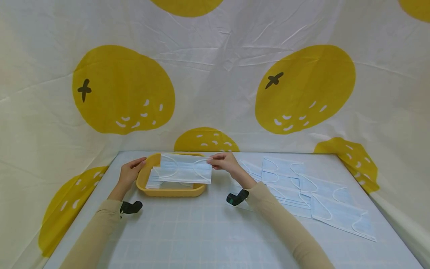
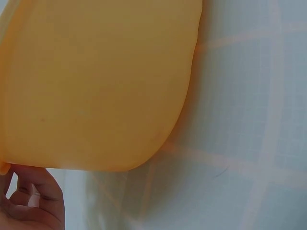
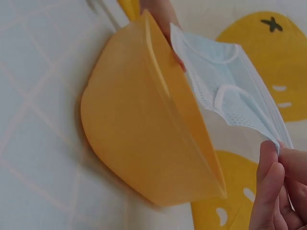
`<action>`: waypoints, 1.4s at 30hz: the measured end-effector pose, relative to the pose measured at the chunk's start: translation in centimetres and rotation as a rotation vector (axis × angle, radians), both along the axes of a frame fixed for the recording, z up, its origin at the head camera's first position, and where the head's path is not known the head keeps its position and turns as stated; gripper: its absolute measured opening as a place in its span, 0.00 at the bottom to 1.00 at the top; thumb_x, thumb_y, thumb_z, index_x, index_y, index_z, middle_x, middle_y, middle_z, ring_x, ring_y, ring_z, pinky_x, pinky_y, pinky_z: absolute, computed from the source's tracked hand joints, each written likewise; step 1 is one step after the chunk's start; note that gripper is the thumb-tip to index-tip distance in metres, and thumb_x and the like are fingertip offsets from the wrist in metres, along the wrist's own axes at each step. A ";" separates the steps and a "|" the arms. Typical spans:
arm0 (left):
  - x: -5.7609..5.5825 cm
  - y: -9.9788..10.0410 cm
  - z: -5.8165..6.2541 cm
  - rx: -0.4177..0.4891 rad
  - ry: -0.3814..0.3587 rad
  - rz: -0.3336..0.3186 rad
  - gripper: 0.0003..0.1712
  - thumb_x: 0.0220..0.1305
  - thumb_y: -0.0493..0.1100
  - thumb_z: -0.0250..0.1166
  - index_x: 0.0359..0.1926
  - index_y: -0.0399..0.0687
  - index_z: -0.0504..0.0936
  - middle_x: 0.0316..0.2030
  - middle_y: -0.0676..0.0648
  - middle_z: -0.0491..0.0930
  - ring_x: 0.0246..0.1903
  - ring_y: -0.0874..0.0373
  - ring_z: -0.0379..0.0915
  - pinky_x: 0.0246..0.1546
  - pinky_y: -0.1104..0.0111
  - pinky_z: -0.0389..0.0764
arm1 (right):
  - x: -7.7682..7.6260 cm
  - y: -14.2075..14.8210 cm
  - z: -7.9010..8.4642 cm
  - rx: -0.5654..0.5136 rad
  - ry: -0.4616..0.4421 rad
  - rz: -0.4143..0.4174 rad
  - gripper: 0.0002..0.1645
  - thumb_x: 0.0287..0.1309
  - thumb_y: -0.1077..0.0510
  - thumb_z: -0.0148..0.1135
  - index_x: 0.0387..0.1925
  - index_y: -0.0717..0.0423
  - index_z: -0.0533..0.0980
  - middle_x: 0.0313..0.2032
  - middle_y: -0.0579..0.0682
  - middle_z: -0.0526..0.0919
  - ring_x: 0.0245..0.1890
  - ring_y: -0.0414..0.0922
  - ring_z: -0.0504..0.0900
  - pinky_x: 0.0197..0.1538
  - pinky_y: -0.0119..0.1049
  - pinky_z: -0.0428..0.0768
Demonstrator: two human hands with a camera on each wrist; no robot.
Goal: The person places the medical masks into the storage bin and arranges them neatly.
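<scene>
A yellow plastic basin (image 1: 171,192) stands at the back of the table, left of the middle. At its left end my left hand (image 1: 130,173) grips the rim; in the left wrist view the fingers (image 2: 45,189) curl at the rim's corner. Above the basin's opening, a light blue pleated face mask (image 1: 183,170) with white ear loops is held flat. My right hand (image 1: 226,163) pinches that mask by its right edge, between thumb and fingers in the right wrist view. Inside the basin lies at least one other face mask (image 1: 154,181), partly covered by the held one.
Several more face masks (image 1: 339,216) lie spread and overlapping on the right side of the table (image 1: 188,235). My right forearm crosses in front of some of them. A white curtain (image 1: 215,89) printed with yellow fruit hangs behind the table and along both sides.
</scene>
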State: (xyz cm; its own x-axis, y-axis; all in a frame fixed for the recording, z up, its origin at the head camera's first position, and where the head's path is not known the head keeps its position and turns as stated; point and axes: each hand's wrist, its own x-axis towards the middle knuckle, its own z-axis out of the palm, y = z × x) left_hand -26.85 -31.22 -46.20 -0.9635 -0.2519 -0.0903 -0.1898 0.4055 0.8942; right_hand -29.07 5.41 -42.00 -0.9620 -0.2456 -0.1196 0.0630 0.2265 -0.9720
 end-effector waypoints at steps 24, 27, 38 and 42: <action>0.0 -0.3 -0.1 -0.012 0.015 0.009 0.30 0.71 0.56 0.52 0.66 0.44 0.70 0.64 0.38 0.71 0.56 0.52 0.70 0.42 0.83 0.76 | -0.4 -4.9 -0.5 0.046 -0.016 0.025 0.17 0.53 0.56 0.71 0.41 0.64 0.83 0.30 0.52 0.87 0.21 0.36 0.80 0.32 0.27 0.82; 0.1 -0.3 0.2 -0.016 0.006 -0.009 0.30 0.71 0.56 0.52 0.66 0.44 0.70 0.63 0.37 0.71 0.55 0.51 0.71 0.42 0.80 0.78 | -0.5 -5.3 -0.7 0.063 -0.006 0.029 0.17 0.53 0.55 0.71 0.41 0.63 0.83 0.29 0.52 0.87 0.21 0.36 0.80 0.32 0.27 0.82; 0.3 -0.7 0.9 -0.033 -0.017 -0.063 0.28 0.73 0.53 0.51 0.67 0.44 0.68 0.61 0.34 0.71 0.31 0.72 0.72 0.30 0.77 0.80 | -0.6 -6.2 -0.6 0.056 -0.017 0.019 0.17 0.52 0.56 0.72 0.40 0.64 0.82 0.31 0.54 0.87 0.27 0.44 0.85 0.41 0.39 0.84; 0.5 -0.8 0.9 -0.046 -0.015 -0.090 0.27 0.73 0.50 0.50 0.68 0.43 0.67 0.60 0.33 0.71 0.29 0.73 0.71 0.29 0.77 0.80 | -0.4 -6.4 -0.5 0.058 -0.023 0.026 0.17 0.52 0.57 0.72 0.40 0.64 0.82 0.30 0.55 0.87 0.32 0.51 0.86 0.46 0.45 0.83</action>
